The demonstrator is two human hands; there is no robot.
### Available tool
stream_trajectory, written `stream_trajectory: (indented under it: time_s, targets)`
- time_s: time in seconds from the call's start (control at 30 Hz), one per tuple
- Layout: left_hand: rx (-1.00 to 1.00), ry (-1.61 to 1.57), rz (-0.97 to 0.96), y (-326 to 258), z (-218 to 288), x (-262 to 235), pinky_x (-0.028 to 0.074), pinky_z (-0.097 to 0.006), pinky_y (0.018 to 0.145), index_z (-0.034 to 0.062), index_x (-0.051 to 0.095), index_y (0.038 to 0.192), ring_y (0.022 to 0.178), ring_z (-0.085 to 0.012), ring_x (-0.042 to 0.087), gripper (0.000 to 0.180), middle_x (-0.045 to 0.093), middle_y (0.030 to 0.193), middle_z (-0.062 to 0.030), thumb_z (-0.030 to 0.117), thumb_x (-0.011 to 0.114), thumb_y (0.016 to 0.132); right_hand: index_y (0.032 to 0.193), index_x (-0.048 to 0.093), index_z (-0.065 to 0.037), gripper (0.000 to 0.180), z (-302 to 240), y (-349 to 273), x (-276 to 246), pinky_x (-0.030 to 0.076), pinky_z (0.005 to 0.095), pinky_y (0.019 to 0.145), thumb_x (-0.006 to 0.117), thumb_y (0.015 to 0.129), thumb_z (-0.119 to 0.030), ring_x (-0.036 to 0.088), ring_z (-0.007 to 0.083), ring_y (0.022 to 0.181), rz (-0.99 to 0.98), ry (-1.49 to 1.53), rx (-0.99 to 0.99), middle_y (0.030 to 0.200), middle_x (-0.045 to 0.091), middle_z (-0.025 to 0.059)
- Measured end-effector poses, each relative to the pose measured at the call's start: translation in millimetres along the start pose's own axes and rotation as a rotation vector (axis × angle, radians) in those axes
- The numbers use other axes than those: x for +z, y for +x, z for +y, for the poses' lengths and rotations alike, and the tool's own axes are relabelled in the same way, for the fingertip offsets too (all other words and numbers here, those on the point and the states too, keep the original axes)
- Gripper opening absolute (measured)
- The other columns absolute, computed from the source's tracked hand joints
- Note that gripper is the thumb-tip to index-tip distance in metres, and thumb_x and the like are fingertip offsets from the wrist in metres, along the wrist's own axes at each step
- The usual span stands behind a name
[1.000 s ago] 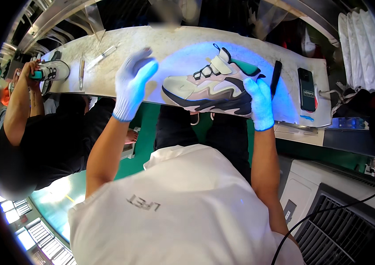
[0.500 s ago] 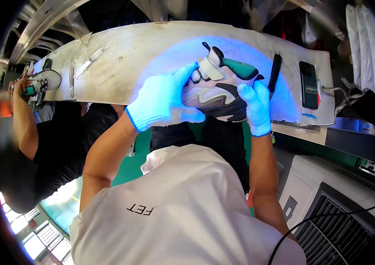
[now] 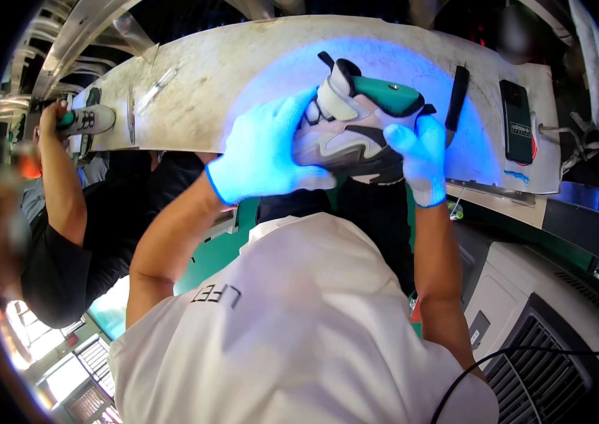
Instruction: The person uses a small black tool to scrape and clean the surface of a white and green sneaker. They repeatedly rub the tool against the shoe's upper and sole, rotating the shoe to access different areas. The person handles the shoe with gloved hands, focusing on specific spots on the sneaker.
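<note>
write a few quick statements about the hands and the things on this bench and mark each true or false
1. The left hand grips the front part of the shoe. True.
2. The right hand is well away from the shoe. False: it is on the heel end.
3. The phone lies to the right of the black-handled tool on the bench. True.
4. The shoe's opening holds something red. False: it holds a green piece.
5. On the left, a co-worker's hand is on another shoe. True.
6. The person's own hands are bare. False: both wear gloves.
</note>
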State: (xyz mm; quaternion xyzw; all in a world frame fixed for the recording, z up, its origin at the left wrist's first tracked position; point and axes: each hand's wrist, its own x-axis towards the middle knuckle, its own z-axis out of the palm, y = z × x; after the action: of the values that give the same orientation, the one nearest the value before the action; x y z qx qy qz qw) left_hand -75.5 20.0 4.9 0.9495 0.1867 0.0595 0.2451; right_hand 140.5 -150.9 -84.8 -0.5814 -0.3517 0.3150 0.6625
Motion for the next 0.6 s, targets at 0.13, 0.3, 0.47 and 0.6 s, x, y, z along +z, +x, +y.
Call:
stream_trajectory:
  time_s: [0.13,0.3,0.47,0.6]
  targets:
    - [-0.014,-0.193,-0.100,-22,-29,-20,0.049,-0.048,0.122,0.0069,0.050,0.166,0.145,-0.0397,0.063,0.119,0.062,0.158,-0.0235,0.037,0.104,0.064,0.104,0.078,0.006,0.053,21,4,-9,0.054,0.0351,0.076,0.087,0.093,-0.045,0.062,0.0131,0.085,0.100,-0.074,-0.034,0.092,0.075,0.0057]
    - [-0.016,-0.088,0.002,-41,-27,-11,0.051,-0.047,0.119,0.0061,0.054,0.163,0.143,-0.0398,0.064,0.107,0.064,0.155,-0.0233,0.036,0.100,0.071,0.092,0.074,0.005,0.054,24,3,-8,0.050,0.0358,0.069,0.087,0.093,-0.047,0.055,0.0117,0.079,0.115,-0.090,-0.047,0.081,0.067,0.0032]
    - [0.000,0.000,0.078,-34,-17,-3,0.054,-0.046,0.117,0.0053,0.055,0.162,0.138,-0.0404,0.067,0.104,0.066,0.151,-0.0233,0.034,0.098,0.072,0.106,0.077,0.008,0.053,15,0,-3,0.054,0.0347,0.074,0.086,0.094,-0.043,0.062,0.0116,0.085,0.113,-0.006,-0.054,0.092,0.075,0.0058]
    - [-0.075,-0.050,0.157,-27,-4,8,0.055,-0.047,0.113,0.0028,0.063,0.153,0.129,-0.0417,0.070,0.097,0.072,0.140,-0.0238,0.037,0.098,0.069,0.111,0.075,0.006,0.043,18,-1,-7,0.058,0.0347,0.084,0.084,0.096,-0.033,0.065,0.0126,0.095,0.075,-0.015,0.005,0.105,0.075,0.0059]
